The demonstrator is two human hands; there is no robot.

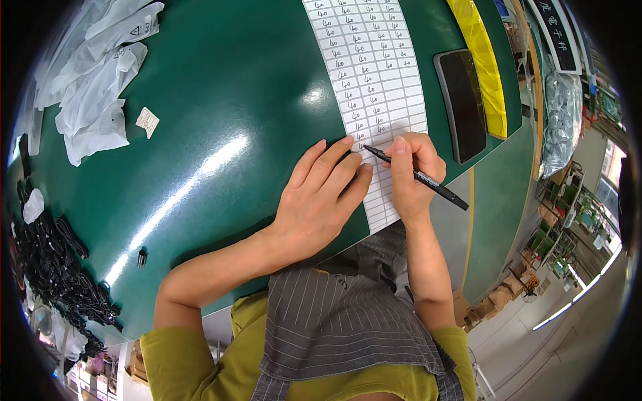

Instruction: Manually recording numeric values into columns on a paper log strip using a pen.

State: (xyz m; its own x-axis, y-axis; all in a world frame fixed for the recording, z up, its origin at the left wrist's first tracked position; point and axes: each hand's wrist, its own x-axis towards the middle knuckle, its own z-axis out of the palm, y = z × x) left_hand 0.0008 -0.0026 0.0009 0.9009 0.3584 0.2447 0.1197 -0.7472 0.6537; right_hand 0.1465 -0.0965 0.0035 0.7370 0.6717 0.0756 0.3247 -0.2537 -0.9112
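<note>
Green glossy tabletop (221,100) fills most of view, w/ a long white sheet of small rectangular labels (374,73) running from top edge down toward the person's body. Many labels on upper part carry handwritten marks; rows near the hands look blank.

R hand (413,175) pinches a slim black marker pen (414,175) btwn thumb and forefinger, other fingers curled under. Pen tip touches the sheet just beside L fingertips; pen body slants down-right past the knuckles, its far end over the table edge.

L hand (319,200) lies flat, palm down, on the sheet's left edge and the tabletop. Fingers straight, close together, slightly fanned, tips pressing the sheet next to pen tip. Thumb not clearly visible, can't tell its position.

Black flat rectangular phone (461,103) lies screen-up on table, right of the sheet, near R hand but apart from it. Yellow strip (483,60) runs beyond phone along table's right side.

Top left: pile of crumpled clear-white plastic bags (93,80), w/ a small white paper tag (147,122) just beside it. Left rim: heap of black cables (60,267). Small black part (142,257) sits alone on table near L forearm.

Person wears olive-green sleeves and a grey striped apron (348,321).
</note>
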